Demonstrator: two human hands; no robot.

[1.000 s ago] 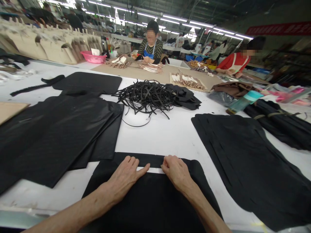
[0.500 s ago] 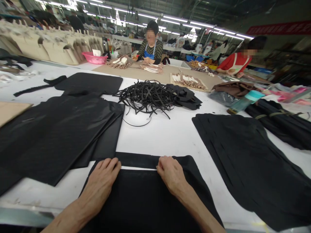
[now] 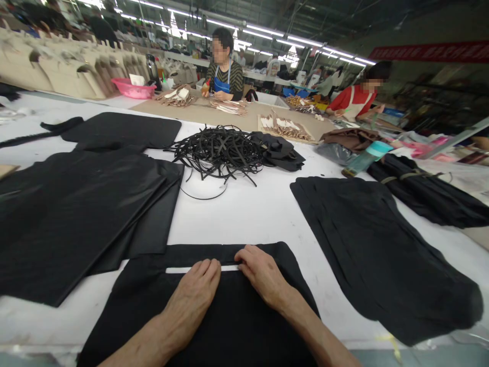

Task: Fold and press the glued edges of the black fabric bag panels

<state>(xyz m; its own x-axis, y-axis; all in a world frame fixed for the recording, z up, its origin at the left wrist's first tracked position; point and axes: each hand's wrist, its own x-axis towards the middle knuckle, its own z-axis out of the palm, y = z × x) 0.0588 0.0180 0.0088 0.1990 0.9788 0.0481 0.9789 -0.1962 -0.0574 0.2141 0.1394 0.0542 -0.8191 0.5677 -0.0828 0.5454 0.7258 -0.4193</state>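
A black sheet of fabric or leather-like material [image 3: 237, 316] lies in front of me on the white table. A narrow white strip [image 3: 178, 270] runs across it just below its far edge; I cannot tell whether this is a slot or tape. My left hand [image 3: 191, 293] rests on the sheet over the strip, fingers close together and laid forward, tips partly hidden. Just to its right, my right hand [image 3: 263, 272] has bent fingers and thumb closed on the black border beyond the strip.
Stacked black panels lie left [image 3: 76, 204] and right [image 3: 362, 239]. A tangle of thin black straps [image 3: 221, 153] sits ahead, a bottle with a turquoise cap [image 3: 364, 160] at right. Beyond are a pink basket [image 3: 133, 89] and two people working [image 3: 223, 76], [image 3: 355, 99].
My left hand has slid right along the white strip towards my right hand, uncovering the strip's left end. The whole view has shifted, so the surroundings appear further left.
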